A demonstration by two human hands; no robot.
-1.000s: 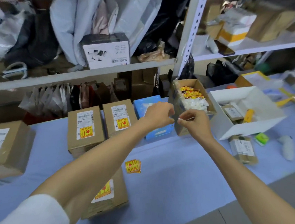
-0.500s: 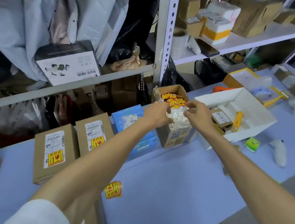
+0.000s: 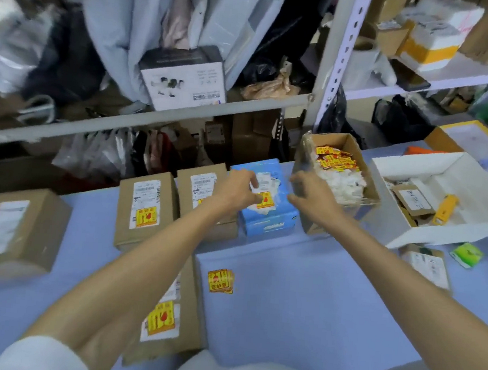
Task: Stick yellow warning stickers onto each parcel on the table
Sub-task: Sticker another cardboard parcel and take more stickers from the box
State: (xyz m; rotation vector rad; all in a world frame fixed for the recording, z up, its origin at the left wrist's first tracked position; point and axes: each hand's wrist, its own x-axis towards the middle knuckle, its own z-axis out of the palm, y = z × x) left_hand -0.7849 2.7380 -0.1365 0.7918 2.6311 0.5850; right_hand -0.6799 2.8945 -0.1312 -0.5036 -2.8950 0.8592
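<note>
My left hand (image 3: 236,191) pinches a yellow warning sticker (image 3: 264,200) against the white label on top of the blue parcel (image 3: 266,219). My right hand (image 3: 309,199) hovers open at that parcel's right edge, fingertips toward the sticker. Two brown parcels carry yellow stickers: one at the back (image 3: 146,208) and one near me (image 3: 172,320). A third brown parcel (image 3: 201,184) is partly hidden by my left arm. The brown parcel at far left (image 3: 17,230) shows only a white label. A small stack of stickers (image 3: 220,280) lies on the table (image 3: 300,307).
An open cardboard box of stickers and white backing scraps (image 3: 337,166) stands right of the blue parcel. Further right are a white open box (image 3: 440,225) holding a yellow cutter (image 3: 444,209), a small labelled packet (image 3: 427,265) and a green item (image 3: 467,254). Cluttered metal shelves (image 3: 336,60) rise behind the table.
Both hands left the sticker box and moved left onto the blue parcel. A yellow sticker now sits on its label under my left fingers.
</note>
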